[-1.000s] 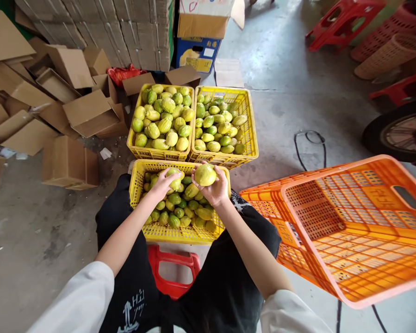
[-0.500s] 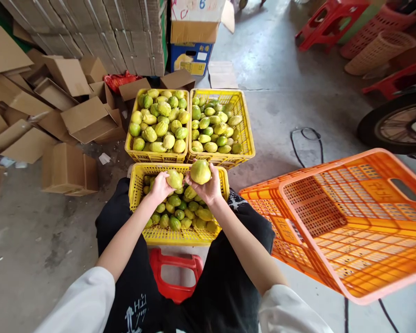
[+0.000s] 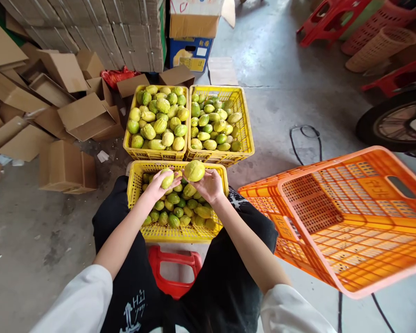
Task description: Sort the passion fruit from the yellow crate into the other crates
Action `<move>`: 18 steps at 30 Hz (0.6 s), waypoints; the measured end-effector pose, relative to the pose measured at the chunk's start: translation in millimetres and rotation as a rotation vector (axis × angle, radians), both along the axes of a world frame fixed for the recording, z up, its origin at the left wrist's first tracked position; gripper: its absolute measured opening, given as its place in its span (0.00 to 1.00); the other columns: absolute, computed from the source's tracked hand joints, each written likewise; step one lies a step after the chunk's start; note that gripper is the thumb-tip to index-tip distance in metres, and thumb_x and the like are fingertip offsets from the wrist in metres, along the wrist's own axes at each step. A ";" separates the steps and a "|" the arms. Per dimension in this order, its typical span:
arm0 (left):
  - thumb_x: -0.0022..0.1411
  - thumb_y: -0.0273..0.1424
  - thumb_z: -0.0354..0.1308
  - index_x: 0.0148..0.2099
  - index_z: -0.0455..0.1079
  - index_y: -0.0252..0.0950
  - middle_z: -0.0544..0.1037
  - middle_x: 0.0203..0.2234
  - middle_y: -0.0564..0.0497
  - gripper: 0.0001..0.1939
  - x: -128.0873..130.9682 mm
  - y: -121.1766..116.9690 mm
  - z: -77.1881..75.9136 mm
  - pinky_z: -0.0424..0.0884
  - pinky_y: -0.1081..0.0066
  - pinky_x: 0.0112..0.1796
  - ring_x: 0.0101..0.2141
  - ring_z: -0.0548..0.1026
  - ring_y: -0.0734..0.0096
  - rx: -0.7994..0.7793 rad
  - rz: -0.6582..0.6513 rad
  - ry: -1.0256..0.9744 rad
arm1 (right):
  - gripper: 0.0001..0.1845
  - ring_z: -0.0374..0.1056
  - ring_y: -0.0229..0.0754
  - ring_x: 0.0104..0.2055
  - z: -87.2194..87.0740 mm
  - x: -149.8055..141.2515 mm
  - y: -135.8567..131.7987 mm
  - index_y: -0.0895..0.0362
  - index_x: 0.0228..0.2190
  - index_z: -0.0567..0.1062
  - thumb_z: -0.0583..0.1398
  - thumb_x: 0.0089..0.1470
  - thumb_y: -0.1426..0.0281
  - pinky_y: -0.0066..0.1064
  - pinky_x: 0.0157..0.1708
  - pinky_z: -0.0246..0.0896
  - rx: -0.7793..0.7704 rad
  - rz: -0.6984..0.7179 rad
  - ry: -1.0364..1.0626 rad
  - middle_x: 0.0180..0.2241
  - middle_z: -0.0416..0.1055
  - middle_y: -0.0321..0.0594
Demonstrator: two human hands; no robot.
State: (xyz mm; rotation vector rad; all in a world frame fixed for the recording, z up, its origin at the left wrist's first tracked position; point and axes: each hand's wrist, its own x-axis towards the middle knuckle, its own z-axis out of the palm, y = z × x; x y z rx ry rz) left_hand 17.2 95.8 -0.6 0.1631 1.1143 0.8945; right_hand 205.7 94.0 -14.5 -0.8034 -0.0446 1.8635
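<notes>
My left hand (image 3: 157, 186) holds a yellow-green, lemon-shaped fruit (image 3: 167, 179) against its palm, with the fingers pointing right. A larger, rounder yellow-green fruit (image 3: 195, 171) rests in the fingers of my right hand (image 3: 211, 186), palm up. Both hands are over the near yellow crate (image 3: 184, 236), which holds many green and yellow fruits of the same sort. Beyond it, side by side, stand a left yellow crate (image 3: 127, 147) heaped with larger yellow-green fruits and a right yellow crate (image 3: 248, 147) filled less high.
An orange crate (image 3: 284, 196) lies tilted at my right. Between my legs is a red stool (image 3: 175, 287). Open cardboard boxes (image 3: 86, 115) are strewn on the left. A wheel (image 3: 370, 121), a black cable (image 3: 320, 145) and stacked red stools (image 3: 327, 23) are at the right.
The fruit in my left hand has shifted left and turned more upright, and that hand's fingers have stretched out. The right hand's fruit has moved slightly left and rolled onto its side.
</notes>
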 end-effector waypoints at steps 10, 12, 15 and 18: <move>0.66 0.34 0.65 0.40 0.70 0.35 0.79 0.28 0.50 0.08 2.5 3.4 4.2 0.77 0.73 0.29 0.27 0.80 0.69 -0.044 0.069 0.008 | 0.17 0.81 0.59 0.51 -11.0 3.5 -9.0 0.51 0.39 0.75 0.71 0.52 0.57 0.56 0.51 0.82 -0.028 0.014 -0.036 0.35 0.82 0.41; 0.67 0.34 0.60 0.41 0.72 0.35 0.81 0.29 0.47 0.06 3.4 4.3 4.7 0.82 0.64 0.36 0.33 0.83 0.61 -0.049 0.093 -0.055 | 0.18 0.81 0.59 0.51 -11.6 -0.1 -8.6 0.52 0.41 0.76 0.69 0.54 0.56 0.55 0.49 0.83 -0.032 0.053 -0.003 0.38 0.83 0.45; 0.65 0.29 0.58 0.41 0.73 0.34 0.83 0.31 0.44 0.05 3.8 4.1 4.9 0.83 0.58 0.43 0.39 0.85 0.56 -0.046 0.090 -0.087 | 0.18 0.81 0.56 0.48 -12.3 -6.0 -5.8 0.52 0.44 0.76 0.64 0.56 0.56 0.54 0.47 0.84 -0.047 0.062 0.036 0.41 0.83 0.46; 0.62 0.24 0.62 0.39 0.71 0.36 0.81 0.30 0.50 0.04 2.4 1.7 3.8 0.81 0.64 0.43 0.35 0.83 0.64 0.001 0.092 -0.063 | 0.16 0.81 0.56 0.47 -11.4 -10.0 -2.2 0.51 0.44 0.76 0.61 0.54 0.59 0.53 0.46 0.84 -0.076 0.038 0.051 0.38 0.83 0.44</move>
